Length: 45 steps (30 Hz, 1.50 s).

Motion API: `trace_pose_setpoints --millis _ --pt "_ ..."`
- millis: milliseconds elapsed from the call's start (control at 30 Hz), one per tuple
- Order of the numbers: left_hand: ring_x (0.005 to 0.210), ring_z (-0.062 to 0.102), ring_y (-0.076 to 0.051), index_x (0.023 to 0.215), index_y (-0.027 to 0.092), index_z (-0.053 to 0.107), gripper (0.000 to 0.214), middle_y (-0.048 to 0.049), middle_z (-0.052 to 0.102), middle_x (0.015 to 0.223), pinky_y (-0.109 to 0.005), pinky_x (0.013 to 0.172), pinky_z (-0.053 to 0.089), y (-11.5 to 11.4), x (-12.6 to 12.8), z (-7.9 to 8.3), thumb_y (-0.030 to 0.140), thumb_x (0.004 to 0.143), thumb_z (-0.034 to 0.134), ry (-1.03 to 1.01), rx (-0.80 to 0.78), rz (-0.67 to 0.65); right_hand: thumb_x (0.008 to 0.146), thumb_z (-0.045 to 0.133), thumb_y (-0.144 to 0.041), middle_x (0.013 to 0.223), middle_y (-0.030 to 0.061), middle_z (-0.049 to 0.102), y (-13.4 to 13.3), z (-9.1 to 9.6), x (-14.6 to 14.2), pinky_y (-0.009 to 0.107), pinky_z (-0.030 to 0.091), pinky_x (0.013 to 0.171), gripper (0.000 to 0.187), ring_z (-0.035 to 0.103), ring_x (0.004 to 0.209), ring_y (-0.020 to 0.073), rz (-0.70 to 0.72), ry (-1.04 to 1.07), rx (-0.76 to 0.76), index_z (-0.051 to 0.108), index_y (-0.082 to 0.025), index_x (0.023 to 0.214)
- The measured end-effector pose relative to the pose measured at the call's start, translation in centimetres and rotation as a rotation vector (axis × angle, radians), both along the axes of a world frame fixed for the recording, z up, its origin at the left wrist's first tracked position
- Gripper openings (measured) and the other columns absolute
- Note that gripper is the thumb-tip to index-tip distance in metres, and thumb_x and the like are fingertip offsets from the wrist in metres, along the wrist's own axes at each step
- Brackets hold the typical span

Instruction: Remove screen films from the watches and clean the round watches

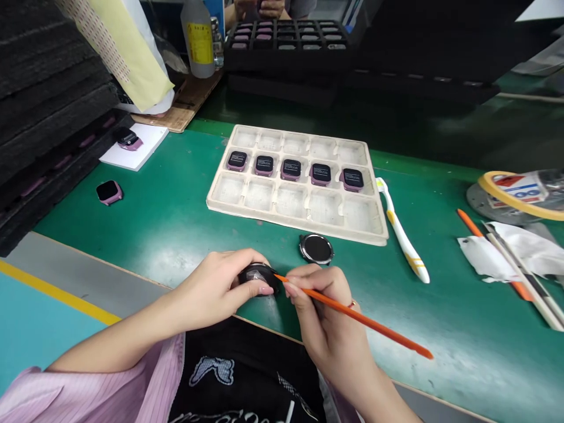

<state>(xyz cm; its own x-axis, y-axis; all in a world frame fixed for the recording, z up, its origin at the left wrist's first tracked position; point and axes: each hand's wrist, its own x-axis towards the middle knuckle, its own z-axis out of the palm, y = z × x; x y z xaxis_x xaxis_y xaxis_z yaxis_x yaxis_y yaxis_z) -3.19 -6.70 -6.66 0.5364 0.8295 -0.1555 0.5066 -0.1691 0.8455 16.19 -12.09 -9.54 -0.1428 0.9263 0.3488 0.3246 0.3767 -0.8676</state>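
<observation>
My left hand is closed around a small round black watch body, held just above the green mat near its front edge. My right hand pinches a thin orange stick, whose tip touches the right side of that watch body. A second round black watch piece lies on the mat just beyond my right hand. Behind it sits a cream tray with several pink square watches in its middle row.
A white and yellow toothbrush lies right of the tray. Loose pink watches rest at the left, one on a white pad. Tape roll, papers and sticks are at the right. Black foam trays stack left; another person's hands show at the back.
</observation>
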Motion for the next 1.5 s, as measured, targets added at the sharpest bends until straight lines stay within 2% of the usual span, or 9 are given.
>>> trace_pose_setpoints --millis 200,433,600,800,933,1133,1367,1500 --pt "0.054 0.051 -0.007 0.101 0.021 0.064 0.017 0.0039 0.067 0.083 -0.019 0.053 0.039 0.0 0.1 0.1 0.035 0.093 0.062 0.012 -0.018 -0.003 0.097 0.048 -0.007 0.085 0.0006 0.058 -0.2 0.4 -0.2 0.023 0.051 0.061 0.017 0.062 0.073 0.0121 -0.036 -0.056 0.056 0.047 -0.023 0.096" --pt "0.053 0.051 -0.007 0.102 0.021 0.064 0.017 0.0038 0.066 0.08 -0.019 0.051 0.038 -0.1 0.1 0.2 0.035 0.092 0.063 0.021 -0.042 0.009 0.094 0.049 -0.003 0.085 -0.0012 0.058 0.9 0.6 -1.1 0.022 0.053 0.065 0.021 0.063 0.074 0.0106 -0.003 0.035 0.148 0.048 -0.024 0.096" --pt "0.057 0.051 -0.008 0.101 0.021 0.065 0.018 0.0034 0.066 0.081 -0.019 0.053 0.038 -0.1 0.0 0.1 0.036 0.093 0.062 0.026 -0.014 -0.003 0.095 0.049 -0.004 0.085 -0.0007 0.057 0.5 0.6 -0.7 0.023 0.053 0.063 0.021 0.062 0.073 0.0111 -0.039 -0.027 0.105 0.048 -0.024 0.096" --pt "0.056 0.052 -0.007 0.101 0.021 0.063 0.018 0.0039 0.065 0.082 -0.019 0.054 0.04 -0.2 0.1 0.2 0.037 0.093 0.062 0.012 -0.06 0.01 0.094 0.049 -0.002 0.083 -0.0004 0.056 0.2 0.5 -0.5 0.025 0.052 0.063 0.023 0.061 0.074 0.0127 -0.018 -0.057 0.116 0.046 -0.025 0.095" --pt "0.061 0.054 -0.009 0.1 0.021 0.064 0.016 0.0033 0.066 0.082 -0.019 0.056 0.04 -0.1 0.0 0.2 0.035 0.093 0.062 0.017 -0.034 -0.003 0.095 0.048 -0.002 0.084 -0.0005 0.056 0.0 0.4 -0.4 0.024 0.052 0.063 0.022 0.06 0.072 0.0117 -0.02 -0.069 0.099 0.046 -0.024 0.095" --pt "0.054 0.052 -0.007 0.1 0.021 0.063 0.017 0.0039 0.065 0.079 -0.019 0.052 0.039 -0.1 0.1 0.2 0.035 0.092 0.062 0.011 -0.051 0.014 0.095 0.049 -0.003 0.085 0.0002 0.057 0.2 0.5 -0.5 0.025 0.053 0.063 0.022 0.062 0.074 0.0129 -0.019 -0.045 0.116 0.048 -0.025 0.096" --pt "0.053 0.05 -0.007 0.1 0.021 0.064 0.017 0.004 0.065 0.079 -0.019 0.051 0.038 0.0 0.1 0.2 0.036 0.092 0.063 0.013 -0.03 0.017 0.096 0.05 -0.005 0.088 0.0002 0.059 0.4 0.4 -0.9 0.023 0.053 0.066 0.02 0.063 0.077 0.0116 -0.001 -0.01 0.137 0.048 -0.024 0.096" --pt "0.054 0.052 -0.007 0.101 0.021 0.063 0.017 0.0034 0.065 0.08 -0.019 0.051 0.039 -0.1 0.1 0.1 0.036 0.093 0.061 0.009 -0.031 0.003 0.095 0.05 -0.004 0.087 0.0002 0.058 0.2 0.2 -0.7 0.024 0.052 0.065 0.021 0.062 0.076 0.0117 -0.036 -0.051 0.114 0.049 -0.024 0.097"
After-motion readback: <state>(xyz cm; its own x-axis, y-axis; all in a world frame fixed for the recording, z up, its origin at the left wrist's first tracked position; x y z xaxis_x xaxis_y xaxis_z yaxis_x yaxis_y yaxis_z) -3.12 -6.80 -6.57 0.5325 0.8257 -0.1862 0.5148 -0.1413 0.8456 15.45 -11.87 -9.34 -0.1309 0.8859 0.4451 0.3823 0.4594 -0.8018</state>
